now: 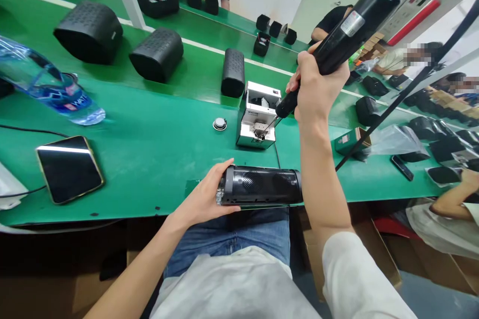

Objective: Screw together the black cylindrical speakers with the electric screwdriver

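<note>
My left hand (209, 194) grips the left end of a black speaker body (264, 185), which lies lengthwise at the front edge of the green table (149, 149). Raised above the table, my right hand (318, 79) is wrapped round a black electric screwdriver (350, 30) with a cable at its top. The driver slants down to the left, and its bit reaches the front of a white and silver screw feeder box (258, 117). Whether a screw sits on the bit is too small to tell. Left of the feeder lies a small round silver part (219, 124).
A phone (70, 168) and a tilted water bottle (56, 84) are at the left. Black speaker housings (157, 55) stand along the back. At the right are a green box (352, 140) and a hanging cable (404, 92). Other people sit across and to the right.
</note>
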Demonstrator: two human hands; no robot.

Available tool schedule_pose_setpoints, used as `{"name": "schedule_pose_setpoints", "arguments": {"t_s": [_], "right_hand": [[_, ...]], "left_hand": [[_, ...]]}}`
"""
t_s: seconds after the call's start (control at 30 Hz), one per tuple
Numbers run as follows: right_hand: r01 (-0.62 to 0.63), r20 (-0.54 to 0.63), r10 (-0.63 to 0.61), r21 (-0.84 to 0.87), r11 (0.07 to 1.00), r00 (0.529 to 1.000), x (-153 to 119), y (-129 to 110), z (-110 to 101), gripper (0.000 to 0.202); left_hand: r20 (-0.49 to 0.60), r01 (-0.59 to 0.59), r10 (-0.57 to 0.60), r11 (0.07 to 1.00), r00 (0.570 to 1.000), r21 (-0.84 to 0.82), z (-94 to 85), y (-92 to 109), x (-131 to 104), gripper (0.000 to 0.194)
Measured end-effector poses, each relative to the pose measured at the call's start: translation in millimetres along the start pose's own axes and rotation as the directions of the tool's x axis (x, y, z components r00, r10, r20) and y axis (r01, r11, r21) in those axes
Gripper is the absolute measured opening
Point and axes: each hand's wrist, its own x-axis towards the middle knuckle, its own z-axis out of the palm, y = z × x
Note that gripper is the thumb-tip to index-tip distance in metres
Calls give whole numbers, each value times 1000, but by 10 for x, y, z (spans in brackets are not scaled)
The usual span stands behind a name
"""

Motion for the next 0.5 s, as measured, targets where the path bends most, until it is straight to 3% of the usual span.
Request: {"name": "schedule_pose_setpoints", "arguments": {"t_s": [0.23, 0.33, 0.4, 0.5], "right_hand": [[15, 24, -15, 9, 1000, 1000, 26, 37, 20, 38], [83, 32, -85, 54, 995, 996, 33, 14, 36, 31], [122, 168, -147, 149, 981, 975, 47, -5, 56, 20], [133, 468, -285, 332, 934, 836, 73, -1, 104, 18]], "left_hand": [[-1, -2, 2, 1000, 1000, -11, 1, -2, 8, 120], [2, -8, 8, 1000, 1000, -18, -11, 21, 18, 120], [5, -6, 6, 1000, 1000, -21, -19, 34, 23, 119], [4, -3, 3, 1000, 1000, -18, -21, 36, 26, 119]]}}
